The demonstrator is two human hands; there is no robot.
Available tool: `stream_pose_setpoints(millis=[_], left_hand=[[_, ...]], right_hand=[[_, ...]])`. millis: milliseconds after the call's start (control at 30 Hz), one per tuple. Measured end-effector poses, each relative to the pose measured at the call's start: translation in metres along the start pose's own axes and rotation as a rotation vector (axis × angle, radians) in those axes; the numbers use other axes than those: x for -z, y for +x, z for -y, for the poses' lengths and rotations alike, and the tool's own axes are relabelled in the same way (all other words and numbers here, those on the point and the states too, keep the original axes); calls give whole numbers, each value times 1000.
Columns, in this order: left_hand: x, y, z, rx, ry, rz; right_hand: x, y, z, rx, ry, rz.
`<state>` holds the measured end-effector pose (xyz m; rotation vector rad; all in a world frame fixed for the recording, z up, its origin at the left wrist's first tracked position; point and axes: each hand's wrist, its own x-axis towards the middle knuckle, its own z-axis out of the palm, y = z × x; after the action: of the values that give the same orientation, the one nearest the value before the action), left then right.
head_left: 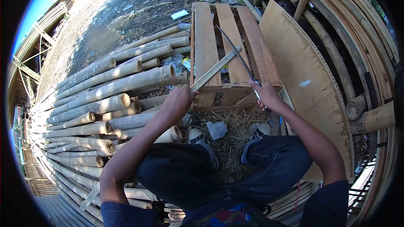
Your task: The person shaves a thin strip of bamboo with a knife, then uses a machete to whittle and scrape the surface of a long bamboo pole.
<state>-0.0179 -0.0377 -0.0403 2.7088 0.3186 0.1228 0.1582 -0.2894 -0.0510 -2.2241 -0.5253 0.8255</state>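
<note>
**Pale strip (pixel 216 68) and curved knife (pixel 244 62), one in each hand, over a slatted wooden crate (pixel 206 38)**

Closed around the near end of the strip: left hand (pixel 179 102), in a narrow grip. Wrapped about the knife handle: right hand (pixel 267 94), also closed. Extending forward and rightward from the left hand: the strip, with its far end above the crate's slats. Pointing forward and leftward from the right hand: the thin dark blade, crossing the strip close to that far end in this view; exact contact impossible to tell. Stacked to the left of the left hand: bamboo poles (pixel 143 77), cut ends toward the crate. Spread to the right of the right hand: a plywood sheet (pixel 303 67). Lying between and nearer the body than both hands: a grey stone (pixel 216 130) on straw (pixel 233 153), between two shoes.
</note>
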Motion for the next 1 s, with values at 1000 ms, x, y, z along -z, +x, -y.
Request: stream_pose_setpoints(millis=[1000], left_hand=[[8,-5,4,63,-71,94]], right_hand=[[8,10,-9,-24,-14,-4]])
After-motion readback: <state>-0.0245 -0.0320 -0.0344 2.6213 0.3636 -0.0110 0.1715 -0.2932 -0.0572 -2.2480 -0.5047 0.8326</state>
